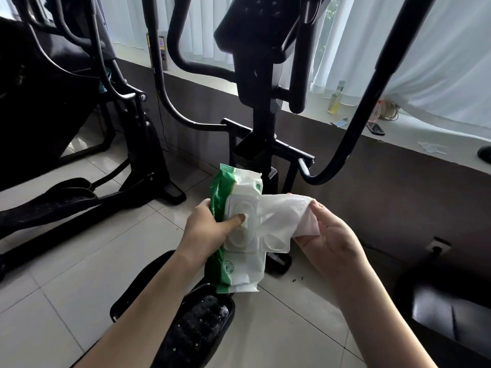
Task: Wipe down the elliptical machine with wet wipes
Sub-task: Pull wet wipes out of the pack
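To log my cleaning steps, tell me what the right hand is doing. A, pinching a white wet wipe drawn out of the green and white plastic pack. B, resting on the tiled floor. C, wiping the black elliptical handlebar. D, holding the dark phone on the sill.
A: the right hand pinches the white wet wipe, which stretches out of the green and white plastic pack gripped by the left hand.

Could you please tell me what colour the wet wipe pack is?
The wet wipe pack is white and green, seen in the head view.
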